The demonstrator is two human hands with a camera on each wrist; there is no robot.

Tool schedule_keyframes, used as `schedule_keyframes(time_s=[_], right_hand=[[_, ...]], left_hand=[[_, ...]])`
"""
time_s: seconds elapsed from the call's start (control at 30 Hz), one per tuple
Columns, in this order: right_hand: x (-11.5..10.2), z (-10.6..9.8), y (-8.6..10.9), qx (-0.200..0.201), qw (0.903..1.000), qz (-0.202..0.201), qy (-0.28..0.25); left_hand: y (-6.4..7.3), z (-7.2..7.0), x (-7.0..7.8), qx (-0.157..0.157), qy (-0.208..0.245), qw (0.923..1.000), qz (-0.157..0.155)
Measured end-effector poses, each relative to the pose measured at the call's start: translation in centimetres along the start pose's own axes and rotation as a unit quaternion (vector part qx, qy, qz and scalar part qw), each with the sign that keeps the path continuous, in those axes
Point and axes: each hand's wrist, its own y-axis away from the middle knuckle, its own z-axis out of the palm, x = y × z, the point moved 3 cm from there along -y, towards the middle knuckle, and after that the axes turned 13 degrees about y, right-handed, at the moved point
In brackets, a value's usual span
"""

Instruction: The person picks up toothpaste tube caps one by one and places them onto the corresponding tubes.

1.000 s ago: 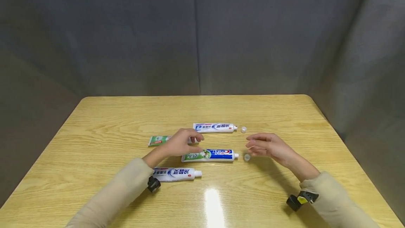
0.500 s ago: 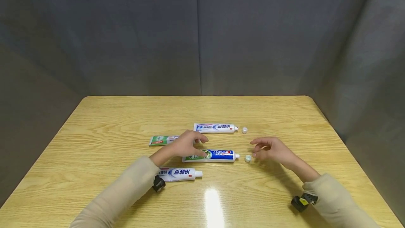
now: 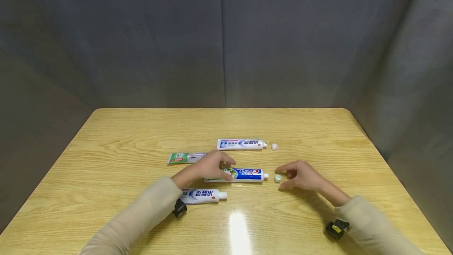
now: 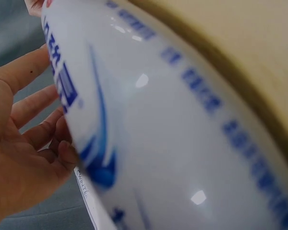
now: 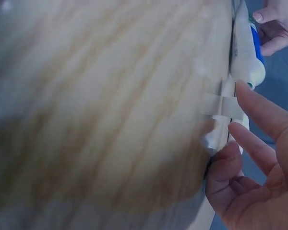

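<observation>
A blue and green Crest toothpaste tube (image 3: 249,174) lies uncapped on the table, its nozzle pointing right. My left hand (image 3: 211,165) is over its left part, thumb overlapping the tube and fingers toward its far side. In the right wrist view, the left thumb and a finger are right at the tube (image 5: 255,52). A small white cap (image 3: 278,178) sits just right of the nozzle. My right hand (image 3: 302,176) spreads thumb and index finger on either side of that cap, with a gap showing around it. In the left wrist view, a white toothpaste tube (image 4: 149,120) covers the left fingertips.
Farther back lies an uncapped white toothpaste tube (image 3: 240,144), with its own cap (image 3: 274,146) off its nozzle. A green and white tube (image 3: 185,157) is partly behind my left hand. Nearest me, a capped white tube (image 3: 203,196) lies beside my left sleeve (image 3: 141,211).
My left hand has shifted slightly right along the Crest tube. My right hand has lowered toward the near cap, its thumb and index finger now spread around it.
</observation>
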Motion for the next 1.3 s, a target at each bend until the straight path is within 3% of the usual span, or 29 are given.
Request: schedule_keyframes(time_s=[0.23,0.63,0.8,0.93,1.3], right_hand=[[-0.1,0.4,-0.3,0.004,0.9997,-0.012,0.021],[-0.5,0.8,-0.8,0.003,0.9999,-0.005,0.011],[-0.6,0.7,-0.9,0.007,0.9998,-0.003,0.018],[-0.9,0.6,-1.0,0.01,0.9998,-0.004,0.017],[-1.5,-0.1,-1.3,0.01,0.9998,0.02,-0.002]], left_hand=[[0.0,0.2,0.0,-0.007,-0.02,0.9998,0.0],[-0.1,0.7,0.8,0.0,-0.069,0.9976,0.005],[-0.2,0.8,1.1,-0.003,-0.101,0.9947,0.018],[-0.1,0.9,1.2,-0.004,-0.123,0.9924,0.011],[0.2,1.0,1.2,0.0,-0.133,0.9911,0.009]])
